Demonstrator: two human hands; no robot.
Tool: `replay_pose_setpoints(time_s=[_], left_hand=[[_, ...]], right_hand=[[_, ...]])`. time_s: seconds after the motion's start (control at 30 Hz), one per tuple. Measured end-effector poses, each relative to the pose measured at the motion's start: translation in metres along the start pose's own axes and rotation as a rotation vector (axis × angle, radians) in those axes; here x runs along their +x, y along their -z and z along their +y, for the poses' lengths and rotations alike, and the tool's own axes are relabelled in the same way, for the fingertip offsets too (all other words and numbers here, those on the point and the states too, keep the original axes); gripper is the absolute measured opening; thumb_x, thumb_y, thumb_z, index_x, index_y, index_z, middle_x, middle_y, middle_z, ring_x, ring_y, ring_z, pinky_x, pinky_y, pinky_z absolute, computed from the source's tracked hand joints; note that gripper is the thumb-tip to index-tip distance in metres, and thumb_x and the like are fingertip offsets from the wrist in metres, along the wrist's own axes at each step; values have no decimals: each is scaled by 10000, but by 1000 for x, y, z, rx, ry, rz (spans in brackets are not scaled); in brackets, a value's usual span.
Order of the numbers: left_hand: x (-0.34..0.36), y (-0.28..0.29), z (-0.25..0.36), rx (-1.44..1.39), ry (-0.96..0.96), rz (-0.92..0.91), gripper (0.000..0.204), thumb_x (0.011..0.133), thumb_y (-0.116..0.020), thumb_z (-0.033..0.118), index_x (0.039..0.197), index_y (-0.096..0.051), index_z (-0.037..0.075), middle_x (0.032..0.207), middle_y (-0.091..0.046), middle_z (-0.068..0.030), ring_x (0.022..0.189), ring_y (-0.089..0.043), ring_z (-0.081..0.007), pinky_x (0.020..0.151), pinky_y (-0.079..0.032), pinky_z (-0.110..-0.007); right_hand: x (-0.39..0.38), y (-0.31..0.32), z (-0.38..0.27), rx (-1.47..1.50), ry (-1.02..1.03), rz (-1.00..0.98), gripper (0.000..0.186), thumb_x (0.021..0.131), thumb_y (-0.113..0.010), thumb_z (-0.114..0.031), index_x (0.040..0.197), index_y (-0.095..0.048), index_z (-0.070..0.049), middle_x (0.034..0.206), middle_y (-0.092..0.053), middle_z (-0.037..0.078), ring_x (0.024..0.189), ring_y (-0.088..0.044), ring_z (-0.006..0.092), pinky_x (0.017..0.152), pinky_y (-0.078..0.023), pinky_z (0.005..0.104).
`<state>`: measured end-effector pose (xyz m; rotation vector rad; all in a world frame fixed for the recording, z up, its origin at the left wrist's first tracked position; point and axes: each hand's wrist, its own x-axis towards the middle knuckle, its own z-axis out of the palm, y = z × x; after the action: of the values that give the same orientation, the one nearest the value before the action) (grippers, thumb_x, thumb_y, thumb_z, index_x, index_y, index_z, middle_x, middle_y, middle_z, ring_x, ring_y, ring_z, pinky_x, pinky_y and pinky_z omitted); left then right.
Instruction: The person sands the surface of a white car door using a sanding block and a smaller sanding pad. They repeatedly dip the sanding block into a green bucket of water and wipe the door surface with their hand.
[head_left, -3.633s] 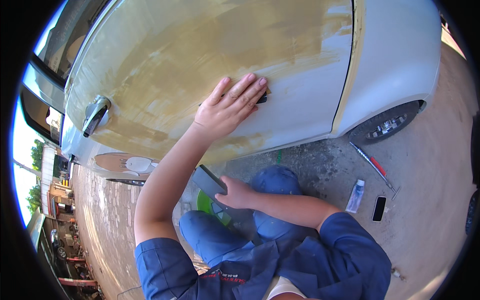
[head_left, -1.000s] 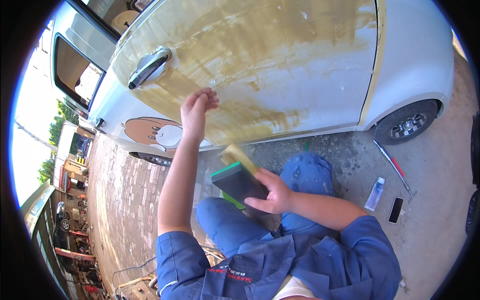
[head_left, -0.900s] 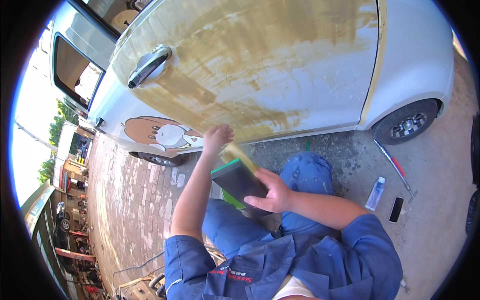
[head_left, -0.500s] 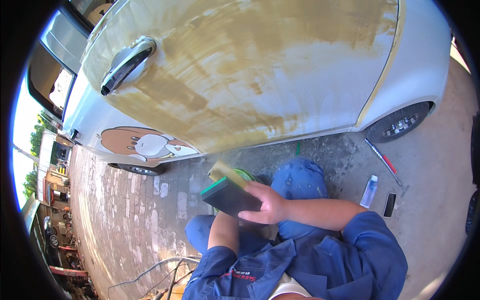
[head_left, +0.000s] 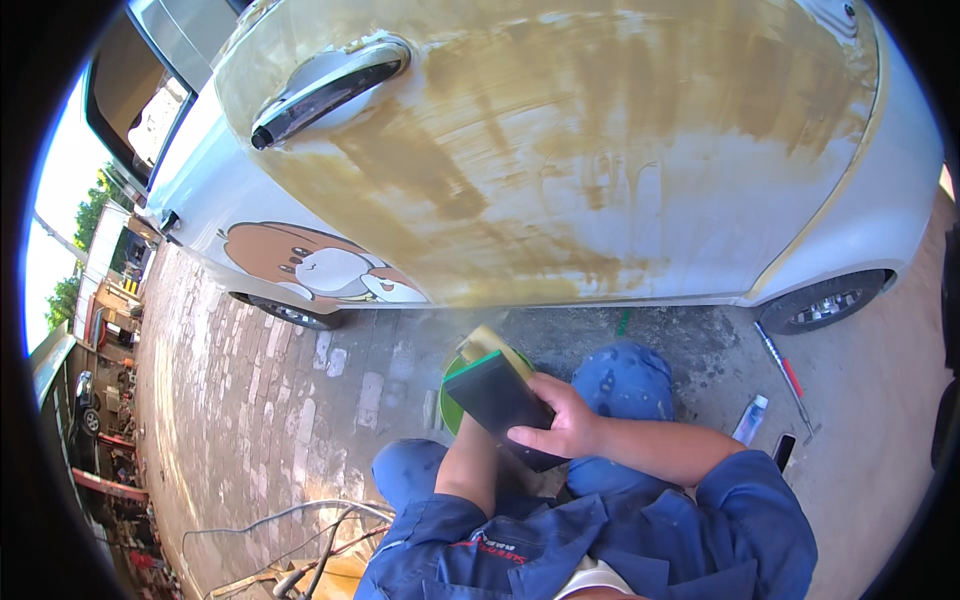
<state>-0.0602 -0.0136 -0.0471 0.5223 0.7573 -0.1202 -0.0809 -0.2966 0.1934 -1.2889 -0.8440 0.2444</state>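
Note:
My right hand (head_left: pixel 558 418) grips a dark rectangular block (head_left: pixel 490 392) with a green edge, along with a flat yellow-tan piece (head_left: pixel 492 340) behind it. My left forearm (head_left: pixel 467 462) reaches down beneath the block toward a round green container (head_left: pixel 451 405); that hand is hidden. Beyond them stands the white car's door (head_left: pixel 560 200), streaked with yellow-brown coating, with a dark handle (head_left: pixel 325 90) and, at lower left, a cartoon animal picture (head_left: pixel 290 250).
On the ground at right lie a long red-and-silver tool (head_left: pixel 786 370), a clear bottle (head_left: pixel 748 422) and a phone (head_left: pixel 784 452). The car's wheel (head_left: pixel 820 305) is beside them. Hoses and cables (head_left: pixel 330 545) are at lower left, cluttered sheds (head_left: pixel 100 410) far left.
My left hand has left the door and dropped behind the block out of sight. My right hand holds the block lower, near the green container. The view has shifted, showing more door.

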Motion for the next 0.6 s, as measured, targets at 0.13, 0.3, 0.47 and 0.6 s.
replay_pose_setpoints(time_s=[0.13,0.3,0.47,0.6], left_hand=[[-76,-178,76,46,275,-882,280,1019,-485,158,1108,-655,-46,1019,-724,-195,898,-707,-314,882,-596,-427],[-219,-388,148,641,-697,-1178,468,1086,-395,211,1408,-486,-116,1434,-558,-288,1361,-541,-377,1199,-392,-472],[-234,-373,165,963,-1639,-301,300,1035,-492,79,1264,-597,-84,1143,-710,-164,1034,-699,-223,915,-564,-349],[-163,-277,159,1108,-1555,177,314,973,-600,123,1211,-596,-81,1112,-689,-167,956,-695,-228,867,-552,-344]], right_hand=[[-6,-2,-4,23,33,40,436,860,-773,-182,1236,-614,-28,1125,-672,134,1012,-668,245,889,-532,393],[-17,-1,-5,-58,103,39,490,838,-806,-180,1254,-618,0,1151,-623,145,1025,-621,268,897,-497,373],[-24,2,-6,-51,171,64,529,842,-799,-177,1301,-600,-6,1153,-628,148,1046,-626,284,905,-501,384],[-30,9,-6,-34,152,45,545,839,-797,-166,1321,-594,-10,1192,-624,157,1078,-627,285,930,-499,380]])
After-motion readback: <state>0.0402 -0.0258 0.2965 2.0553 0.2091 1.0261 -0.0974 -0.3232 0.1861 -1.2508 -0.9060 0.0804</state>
